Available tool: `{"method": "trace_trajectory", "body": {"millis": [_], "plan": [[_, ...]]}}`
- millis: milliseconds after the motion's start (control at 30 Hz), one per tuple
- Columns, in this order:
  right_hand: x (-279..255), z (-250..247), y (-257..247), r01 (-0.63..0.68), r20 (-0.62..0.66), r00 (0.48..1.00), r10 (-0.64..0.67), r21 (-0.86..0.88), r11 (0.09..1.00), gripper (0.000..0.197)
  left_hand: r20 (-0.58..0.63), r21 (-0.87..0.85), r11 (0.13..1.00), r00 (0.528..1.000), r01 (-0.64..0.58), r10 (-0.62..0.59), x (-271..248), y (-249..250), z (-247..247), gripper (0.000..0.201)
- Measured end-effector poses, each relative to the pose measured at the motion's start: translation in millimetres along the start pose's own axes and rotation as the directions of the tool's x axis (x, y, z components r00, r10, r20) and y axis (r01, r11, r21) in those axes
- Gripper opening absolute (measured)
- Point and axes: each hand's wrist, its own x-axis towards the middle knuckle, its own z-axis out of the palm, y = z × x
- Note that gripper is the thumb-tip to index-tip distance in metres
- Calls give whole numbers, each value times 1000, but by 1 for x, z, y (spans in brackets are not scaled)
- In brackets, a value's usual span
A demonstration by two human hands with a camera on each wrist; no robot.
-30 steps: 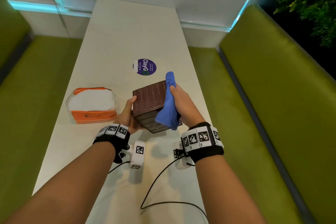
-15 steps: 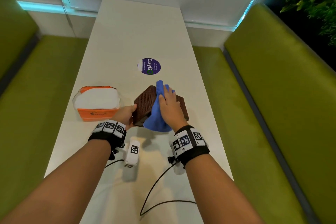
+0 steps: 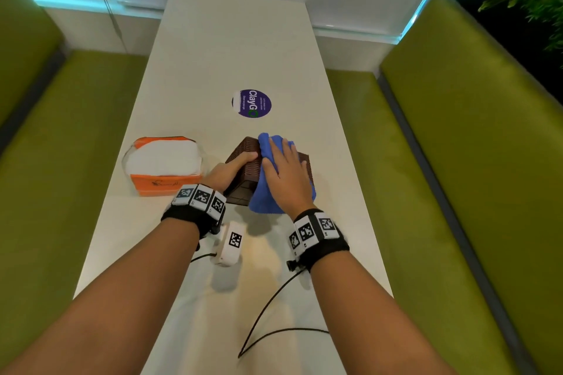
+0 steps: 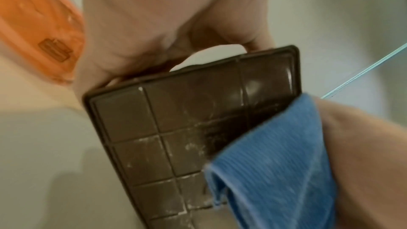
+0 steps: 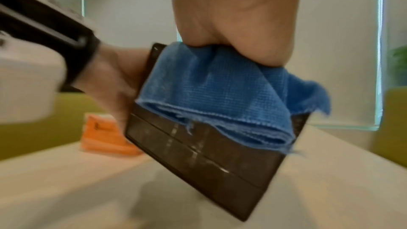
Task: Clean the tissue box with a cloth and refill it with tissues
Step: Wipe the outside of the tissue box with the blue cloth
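Left hand grips the tilted tissue box — keep it braced. Right hand, fingers flat, presses the cloth on the box top — wipe firmly, full strokes.

Woven-textured plastic tissue box — ribbed blue cloth.

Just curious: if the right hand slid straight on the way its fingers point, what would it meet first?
Probably the round purple sticker on the table; the right hand presses the blue cloth flat on the tissue box.
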Motion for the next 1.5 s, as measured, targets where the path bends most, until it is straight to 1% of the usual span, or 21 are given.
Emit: {"method": "trace_trajectory", "body": {"millis": [67, 100, 167, 233, 267, 333, 467, 633, 733, 833, 867, 900, 967, 1000, 1100, 1166, 1200, 1233, 1300, 1433, 1500], "plan": [[7, -7, 17, -48, -32, 998, 48, -6, 999, 50, -26, 1, 1000, 1000, 13, -13, 2, -2, -3, 86], [11, -10, 26, -119, -40, 992, 120, 20, 993, 50, -43, -1, 1000, 999, 10, -10, 3, -3, -4, 87], [14, -16, 39, -301, -31, 951, 306, 119, 946, 50, -65, -2, 1000, 998, -12, 12, 4, -5, -3, 86], [16, -17, 38, -398, -39, 914, 403, 90, 913, 50, -84, 15, 1000, 996, -24, 25, 1, -3, 3, 86], [17, -16, 31, -388, -57, 919, 389, 32, 921, 50, -93, 26, 999, 995, -26, 28, 0, -2, 8, 85], [20, -11, 13, -261, -71, 964, 256, -62, 963, 50, -95, 43, 999, 995, -27, 31, -7, -2, 16, 83], [15, 4, -7, -65, -67, 996, 58, -111, 992, 50, -103, 34, 999, 994, -25, 28, -12, -10, 21, 84], [15, 3, 10, -72, -161, 986, 49, -140, 988, 47, -83, 42, 999, 996, 20, -17, -19, -9, 19, 72], [17, 6, 10, -119, -238, 968, 80, -156, 981, 47, -29, 34, 999, 999, 38, -37, -27, -2, 20, 80], [15, 13, 4, -145, -263, 960, 100, -158, 977, 47, 26, 68, 995, 997, 71, -73, -31, -2, 18, 41], [14, 15, 3, -148, -262, 960, 101, -165, 975, 48, 46, 50, 995, 995, 91, -93, -30, -2, 16, 37], [15, 16, 2, -150, -258, 961, 102, -172, 974, 48, 81, 38, 995, 992, 95, -98, -31, -3, 13, 41], [15, 17, 2, -154, -259, 960, 105, -177, 972, 48, 102, 24, 992, 987, 123, -125, -26, -5, 10, 65], [14, 17, 0, -155, -260, 960, 107, -173, 973, 48, 100, 23, 992, 987, 124, -126, -23, -6, 9, 66], [9, 19, -9, -66, -203, 978, 35, -148, 987, 49, 66, 8, 999, 997, 32, -33, -24, -3, 10, 39], [9, 18, -9, 35, -129, 990, -54, -145, 989, 50, 16, 21, 1000, 1000, 6, -6, -20, -3, 9, 48], [11, 16, -5, 60, -107, 991, -76, -151, 987, 50, 24, 53, 999, 1000, 5, -7, -21, -2, 9, 42], [14, 13, 0, 57, -102, 992, -75, -165, 985, 51, 31, 77, 997, 999, 26, -29, -29, 3, 9, 32], [20, 5, 15, -30, -125, 992, 6, -195, 980, 50, 6, 103, 991, 996, 84, -85, -36, 10, 10, 32], [24, -7, 23, -295, -138, 952, 273, -178, 939, 51, -21, 142, 985, 995, 100, -98, -33, 10, 11, 66], [24, -3, 9, -252, -118, 965, 235, -163, 954, 52, -36, 149, 984, 995, 99, -95, -31, 9, 12, 58]]}}
